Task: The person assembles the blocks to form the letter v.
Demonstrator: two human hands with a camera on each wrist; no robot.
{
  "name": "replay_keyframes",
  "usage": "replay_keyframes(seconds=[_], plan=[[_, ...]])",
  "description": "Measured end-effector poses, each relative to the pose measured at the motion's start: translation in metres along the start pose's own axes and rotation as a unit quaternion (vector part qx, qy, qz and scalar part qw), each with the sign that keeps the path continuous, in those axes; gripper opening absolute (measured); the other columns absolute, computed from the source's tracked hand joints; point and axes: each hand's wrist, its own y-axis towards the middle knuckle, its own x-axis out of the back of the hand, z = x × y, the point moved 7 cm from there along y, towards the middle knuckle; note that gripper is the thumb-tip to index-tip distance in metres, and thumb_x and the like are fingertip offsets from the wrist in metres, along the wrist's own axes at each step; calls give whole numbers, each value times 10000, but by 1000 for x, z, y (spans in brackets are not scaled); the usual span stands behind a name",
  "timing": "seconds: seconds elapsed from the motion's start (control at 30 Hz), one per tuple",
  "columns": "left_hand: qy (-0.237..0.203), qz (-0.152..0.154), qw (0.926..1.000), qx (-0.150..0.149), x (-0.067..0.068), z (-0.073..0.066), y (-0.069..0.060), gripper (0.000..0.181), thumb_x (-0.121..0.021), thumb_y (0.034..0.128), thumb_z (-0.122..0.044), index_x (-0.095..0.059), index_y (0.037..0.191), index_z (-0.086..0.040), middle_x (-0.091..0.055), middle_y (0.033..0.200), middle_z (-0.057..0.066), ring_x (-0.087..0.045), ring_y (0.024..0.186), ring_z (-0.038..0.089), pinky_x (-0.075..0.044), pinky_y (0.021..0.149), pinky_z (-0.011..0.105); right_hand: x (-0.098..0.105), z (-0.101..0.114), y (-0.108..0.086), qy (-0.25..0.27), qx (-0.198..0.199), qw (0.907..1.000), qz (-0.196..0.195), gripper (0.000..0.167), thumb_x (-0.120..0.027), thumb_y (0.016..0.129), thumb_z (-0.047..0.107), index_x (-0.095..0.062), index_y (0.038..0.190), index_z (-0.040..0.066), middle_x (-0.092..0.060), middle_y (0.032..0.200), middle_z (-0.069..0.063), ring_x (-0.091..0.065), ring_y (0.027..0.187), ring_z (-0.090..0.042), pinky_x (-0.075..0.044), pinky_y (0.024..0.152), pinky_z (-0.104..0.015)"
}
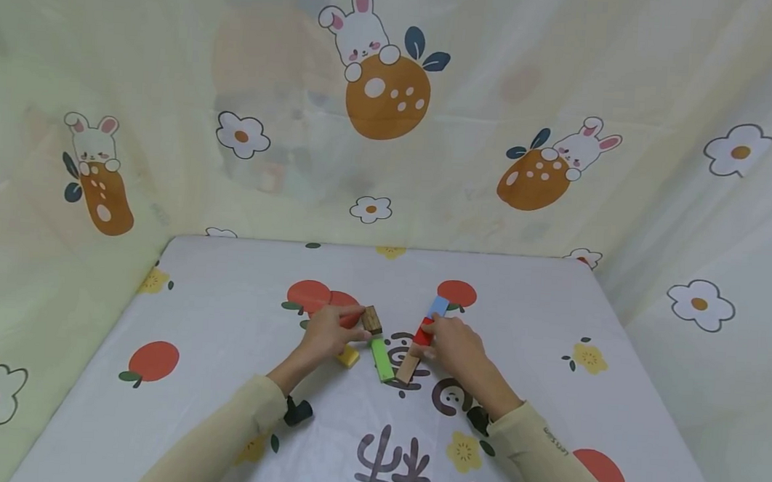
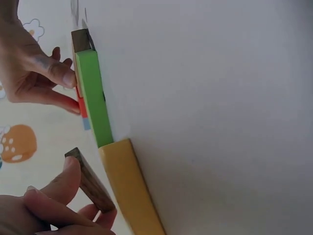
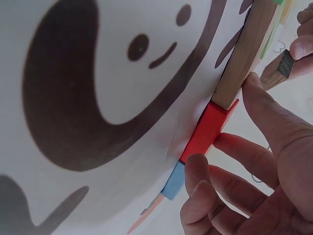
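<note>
My left hand (image 1: 326,332) pinches a dark brown wooden block (image 1: 372,319) between thumb and fingers, at the far end of a green block (image 1: 383,360). In the left wrist view a gap shows between this brown block (image 2: 91,183) and the green one (image 2: 94,98). Over on the right, my right hand (image 1: 462,350) holds a red block (image 3: 209,128) with thumb and fingertips; the thumb also touches the tan wooden block (image 3: 247,54). Tan, red and blue (image 3: 174,180) blocks lie end to end in a slanting row. The green and tan blocks' near ends lie close together.
A yellow block (image 1: 349,356) lies on the table just beside my left hand. The white tablecloth (image 1: 221,378) has printed fruit, flowers and lettering. A curtain (image 1: 468,165) with rabbit prints hangs behind the table's far edge.
</note>
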Motion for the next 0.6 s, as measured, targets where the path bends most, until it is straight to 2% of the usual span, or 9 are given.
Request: replay_keyframes(seconds=[0.17, 0.4, 0.6], plan=[[31, -34, 10000, -21, -1, 4, 2, 558, -874, 883, -234, -703, 1413, -206, -661, 1466, 155, -531, 520, 128, -456, 526, 209, -1, 1, 0, -8, 30, 10000, 27, 601, -867, 856, 435, -745, 1333, 91, -636, 1491, -213, -710, 1127, -351, -635, 776, -374], [78, -40, 10000, 18, -2, 7, 7, 553, -861, 898, -236, -694, 1425, -213, -666, 1449, 151, -587, 614, 161, -468, 545, 223, 0, 2, 0, -49, 34, 10000, 37, 573, -871, 857, 396, -752, 1321, 82, -648, 1475, -212, -712, 1150, -365, -653, 878, -451], [121, -50, 9999, 89, -6, 9, 8, 557, -868, 889, -245, -699, 1418, -215, -662, 1446, 152, -642, 797, 226, -455, 554, 228, 2, 5, -1, -11, 60, 10000, -6, 575, -880, 852, 393, -753, 1319, 83, -702, 1366, -213, -683, 972, -300, -629, 775, -367]])
